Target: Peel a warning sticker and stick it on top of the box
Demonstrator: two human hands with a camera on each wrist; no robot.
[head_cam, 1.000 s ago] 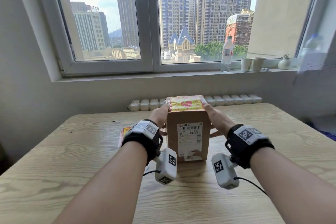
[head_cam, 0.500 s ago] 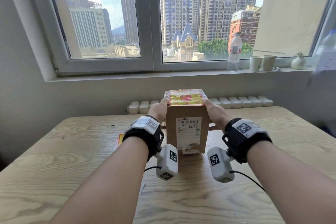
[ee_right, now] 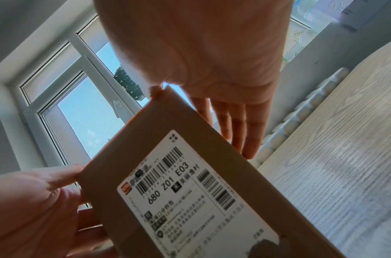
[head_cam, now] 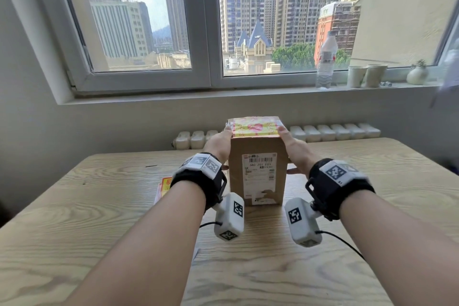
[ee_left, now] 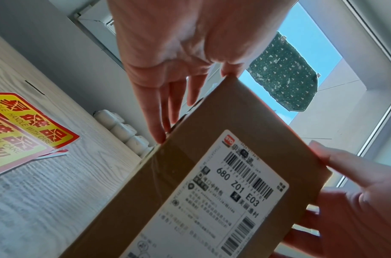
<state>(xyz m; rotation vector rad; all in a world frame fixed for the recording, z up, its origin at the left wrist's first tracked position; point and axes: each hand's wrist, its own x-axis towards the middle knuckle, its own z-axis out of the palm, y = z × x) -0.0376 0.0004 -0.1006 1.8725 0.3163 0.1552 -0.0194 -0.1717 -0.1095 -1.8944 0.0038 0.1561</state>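
Note:
A brown cardboard box (head_cam: 258, 174) with a white shipping label stands upright on the wooden table (head_cam: 99, 231). A yellow and red warning sticker (head_cam: 255, 127) lies flat on its top. My left hand (head_cam: 219, 143) lies against the box's left side with straight fingers (ee_left: 159, 111), thumb at the top edge. On the right side my right hand (head_cam: 293, 146) does the same, fingers (ee_right: 245, 132) extended along the box (ee_right: 190, 192). Neither hand curls round anything. A small stack of more warning stickers (ee_left: 24, 125) lies on the table left of the box (ee_left: 190, 192).
A white radiator (head_cam: 335, 130) runs behind the table's far edge. On the window sill stand a plastic bottle (head_cam: 326, 59), two paper cups (head_cam: 367, 76) and a small vase (head_cam: 417, 74). A green cloth (ee_left: 282, 75) hangs above the window.
Both hands stay flat against the box's sides and the sticker stays on top. Only the head view has shifted a little.

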